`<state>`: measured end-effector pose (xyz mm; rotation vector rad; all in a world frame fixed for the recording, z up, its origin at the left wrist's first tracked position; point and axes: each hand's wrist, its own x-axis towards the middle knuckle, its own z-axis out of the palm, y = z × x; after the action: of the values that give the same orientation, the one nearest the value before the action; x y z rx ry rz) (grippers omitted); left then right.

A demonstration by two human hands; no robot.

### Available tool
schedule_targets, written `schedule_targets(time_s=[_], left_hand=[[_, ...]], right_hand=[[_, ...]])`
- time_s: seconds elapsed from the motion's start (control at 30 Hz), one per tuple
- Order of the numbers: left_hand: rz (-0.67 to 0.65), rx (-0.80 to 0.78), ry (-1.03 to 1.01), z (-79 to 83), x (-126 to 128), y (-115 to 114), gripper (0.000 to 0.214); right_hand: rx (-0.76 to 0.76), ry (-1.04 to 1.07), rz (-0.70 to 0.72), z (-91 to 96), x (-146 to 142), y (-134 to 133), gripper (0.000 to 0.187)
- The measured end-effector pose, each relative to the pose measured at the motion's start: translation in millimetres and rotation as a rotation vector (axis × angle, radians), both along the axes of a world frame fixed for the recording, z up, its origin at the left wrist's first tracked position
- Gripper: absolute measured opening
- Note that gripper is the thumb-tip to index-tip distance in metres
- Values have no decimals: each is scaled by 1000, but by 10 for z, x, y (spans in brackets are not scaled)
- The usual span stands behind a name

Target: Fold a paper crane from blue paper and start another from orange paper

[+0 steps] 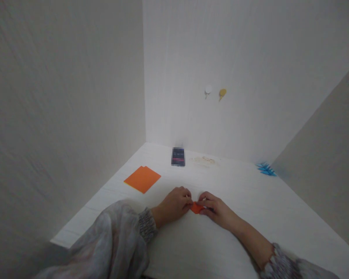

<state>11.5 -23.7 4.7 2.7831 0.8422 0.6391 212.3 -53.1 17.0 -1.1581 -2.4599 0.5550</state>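
Observation:
Both my hands rest on the white table (250, 217) and pinch a small folded piece of orange paper (196, 208) between them. My left hand (174, 204) closes its fingers on the paper's left side. My right hand (216, 209) grips its right side with curled fingers. Most of the folded paper is hidden by my fingertips. A small stack of flat orange paper sheets (142, 178) lies to the left, farther back on the table.
A dark small card or box (178, 156) lies near the back wall. Blue folded paper pieces (266, 169) sit at the far right edge. A faint stain (205, 160) marks the table's back. Two small hooks (215, 93) hang on the wall. Walls close in left and right.

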Motion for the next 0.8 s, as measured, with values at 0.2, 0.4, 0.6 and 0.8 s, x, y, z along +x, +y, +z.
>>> schedule_targets(time_s=[0.2, 0.4, 0.6, 0.8], left_hand=[[-68, 116, 144, 73, -40, -76, 20], [-73, 163, 208, 122, -60, -126, 23], [-119, 46, 109, 107, -108, -93, 20], [-144, -99, 19, 71, -170, -4, 21]], right_hand=[[123, 0, -56, -95, 32, 169, 18], [229, -11, -162, -192, -97, 311, 17], [129, 73, -189, -131, -219, 278, 18], [90, 111, -304, -210, -251, 318, 12]])
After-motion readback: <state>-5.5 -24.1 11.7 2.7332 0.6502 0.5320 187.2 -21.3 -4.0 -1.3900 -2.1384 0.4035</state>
